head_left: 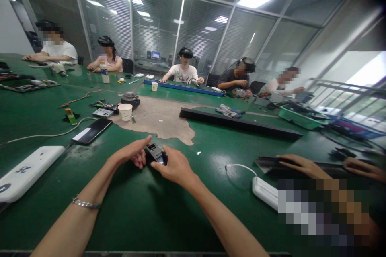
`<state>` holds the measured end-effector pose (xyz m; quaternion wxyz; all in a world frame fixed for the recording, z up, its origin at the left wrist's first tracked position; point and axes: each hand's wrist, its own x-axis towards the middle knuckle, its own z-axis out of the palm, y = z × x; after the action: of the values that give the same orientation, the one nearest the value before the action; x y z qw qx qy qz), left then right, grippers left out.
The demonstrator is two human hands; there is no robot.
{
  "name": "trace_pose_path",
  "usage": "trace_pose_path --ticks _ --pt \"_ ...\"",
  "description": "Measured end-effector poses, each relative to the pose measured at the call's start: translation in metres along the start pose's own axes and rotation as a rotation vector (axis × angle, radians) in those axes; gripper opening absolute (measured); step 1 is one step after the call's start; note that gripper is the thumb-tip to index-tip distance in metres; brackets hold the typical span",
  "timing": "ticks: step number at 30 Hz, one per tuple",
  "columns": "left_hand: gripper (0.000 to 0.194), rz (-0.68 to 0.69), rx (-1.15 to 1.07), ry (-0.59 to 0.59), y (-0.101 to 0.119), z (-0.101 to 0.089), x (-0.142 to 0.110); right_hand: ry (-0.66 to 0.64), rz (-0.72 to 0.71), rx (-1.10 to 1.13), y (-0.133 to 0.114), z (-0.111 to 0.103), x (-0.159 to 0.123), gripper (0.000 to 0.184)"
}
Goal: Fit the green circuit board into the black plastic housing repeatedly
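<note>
A small black device with a grey, slotted face is tilted just above the green table, in front of me. My right hand grips its right side, thumb along the near edge; the other fingers are partly hidden behind it. To its left is my left hand, the thumb stretched up and the fingers loosely curled, apparently holding nothing. Whether those fingertips touch the device I cannot tell. A metal bracelet circles my left wrist.
To the left lie a phone and a white power bank. Ahead are a paper cup, brown sheet and long black bar. At right, a co-worker's hands rest on a dark strip, near another white power bank.
</note>
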<state>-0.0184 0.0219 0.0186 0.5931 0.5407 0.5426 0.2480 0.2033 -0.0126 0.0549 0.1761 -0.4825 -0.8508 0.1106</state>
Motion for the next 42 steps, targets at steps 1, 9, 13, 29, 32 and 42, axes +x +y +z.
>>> trace_pose_path --ticks 1,9,13,29,32,42 --pt "0.091 0.000 -0.001 0.002 0.000 0.000 0.000 0.001 0.012 -0.009 -0.001 0.001 0.001 0.045" --pt "0.094 -0.019 -0.063 0.009 0.001 -0.001 0.001 0.113 0.006 0.084 -0.008 -0.008 0.003 0.031" --pt "0.091 -0.024 -0.082 0.008 0.001 -0.002 0.000 0.158 0.007 0.209 0.004 -0.027 0.003 0.042" --pt "0.086 -0.022 0.019 0.051 0.007 0.005 -0.003 0.085 0.293 0.273 0.098 -0.029 -0.038 0.061" --pt "0.086 -0.029 0.017 0.052 0.008 0.005 -0.003 0.204 0.321 0.375 0.109 -0.033 -0.038 0.056" --pt "0.083 -0.008 0.013 0.057 0.008 0.006 -0.005 0.112 0.227 0.221 0.094 -0.024 -0.049 0.068"
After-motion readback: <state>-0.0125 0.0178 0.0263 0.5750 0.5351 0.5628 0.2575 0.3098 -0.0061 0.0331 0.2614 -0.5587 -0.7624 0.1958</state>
